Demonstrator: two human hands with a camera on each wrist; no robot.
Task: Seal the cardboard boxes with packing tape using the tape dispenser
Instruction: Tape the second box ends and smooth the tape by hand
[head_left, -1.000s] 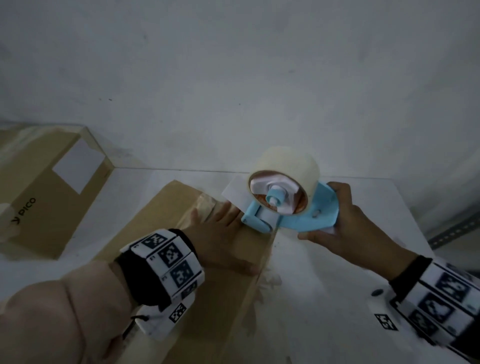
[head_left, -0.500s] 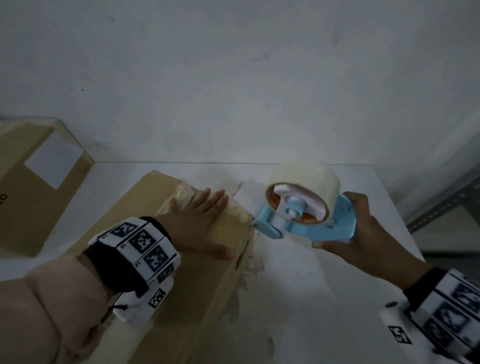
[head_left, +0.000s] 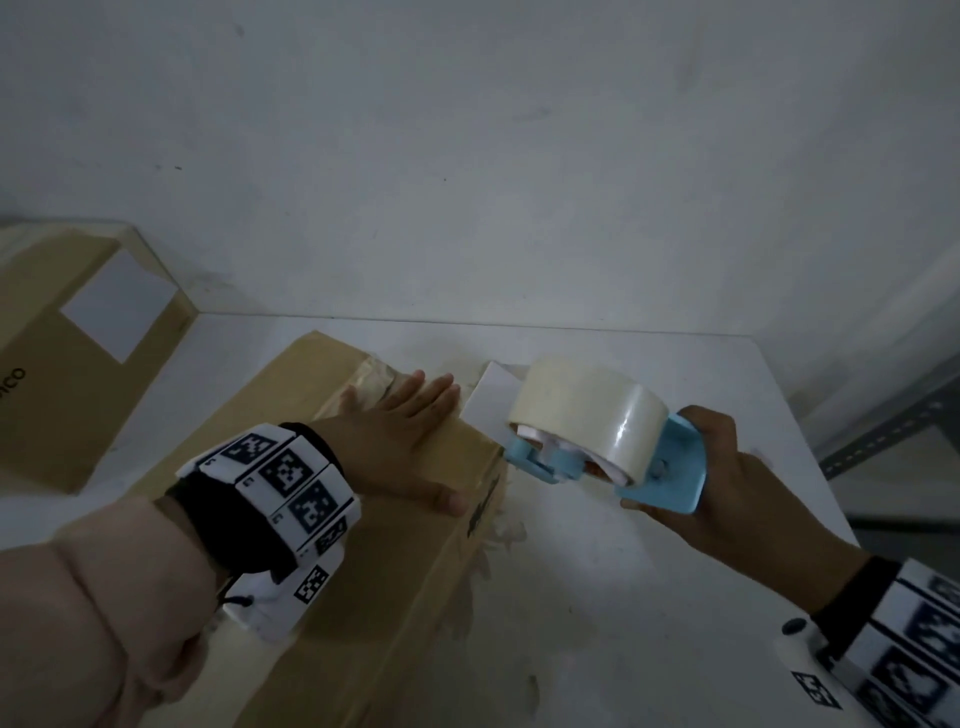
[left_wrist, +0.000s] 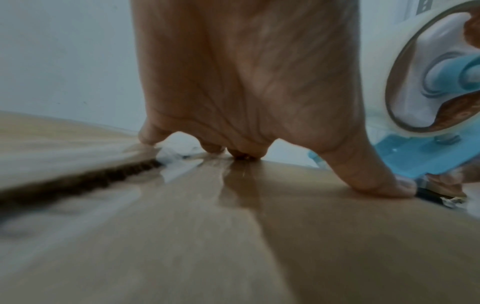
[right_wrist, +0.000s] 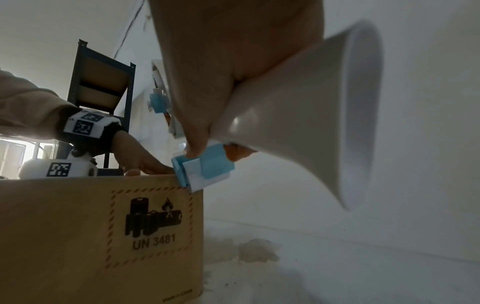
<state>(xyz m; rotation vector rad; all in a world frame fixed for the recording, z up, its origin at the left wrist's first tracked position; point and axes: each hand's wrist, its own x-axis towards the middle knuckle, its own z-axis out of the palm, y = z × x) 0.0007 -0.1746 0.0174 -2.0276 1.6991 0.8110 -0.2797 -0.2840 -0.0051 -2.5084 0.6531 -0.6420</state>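
Observation:
A long cardboard box (head_left: 374, 561) lies on the white table (head_left: 649, 597), with crumpled clear tape at its far end. My left hand (head_left: 400, 441) presses flat on the box top near that end, fingers straight; the left wrist view shows the fingertips (left_wrist: 244, 152) on the taped seam. My right hand (head_left: 727, 493) grips the blue tape dispenser (head_left: 670, 473), which carries a cream tape roll (head_left: 592, 410). The dispenser's nose (right_wrist: 200, 166) touches the box's right top edge beside my left thumb (right_wrist: 153, 167). A battery warning label (right_wrist: 150, 222) marks the box's side.
A second cardboard box (head_left: 67, 353) with a white label stands at the back left against the wall. A white card (head_left: 488, 400) lies behind the dispenser. Stains mark the table beside the box. A dark metal shelf (right_wrist: 101, 86) stands beyond the table.
The dispenser has moved right, off the box top to its right edge. My left hand stays pressed flat on the box. The head camera's aim has shifted.

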